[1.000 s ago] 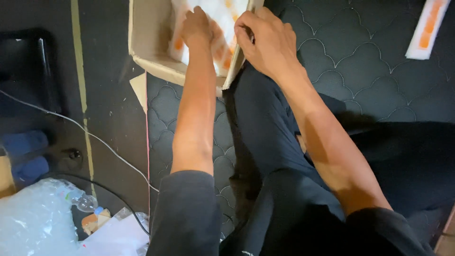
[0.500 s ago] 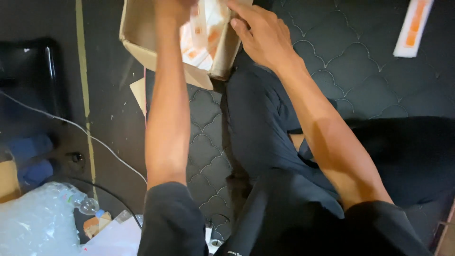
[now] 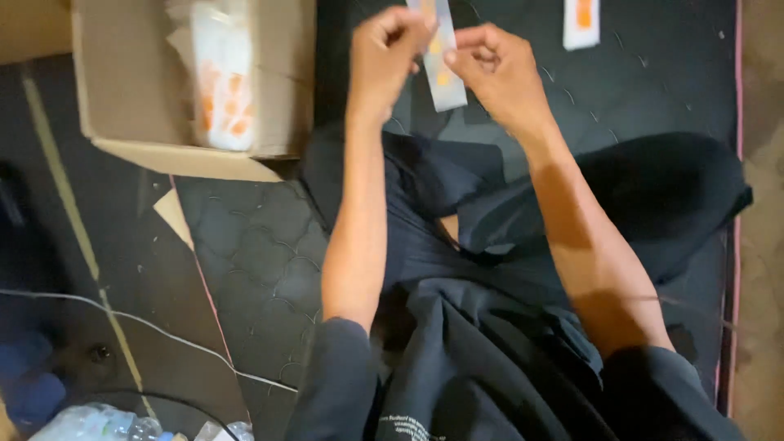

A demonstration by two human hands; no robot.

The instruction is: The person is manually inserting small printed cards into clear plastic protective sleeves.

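I've got on a dark, near-black short-sleeved t-shirt (image 3: 482, 367), loose cotton w/ deep folds across the front & a small line of pale print low on the chest. Sleeves end approx at the elbows, forearms bare below. Dark loose trousers (image 3: 457, 196) on my legs. My left hand (image 3: 388, 45) & right hand (image 3: 498, 69) are bare, no gloves.

a cardboard box (image 3: 131, 98) sits open at upper left, with a white packet with orange spots (image 3: 222, 77) standing inside it. a second small packet (image 3: 581, 23) lies on the dark quilted mat (image 3: 269, 245) at the top edge. a white cable (image 3: 163, 331) crosses the floor at lower left, near what may be crumpled clear plastic (image 3: 98, 423).
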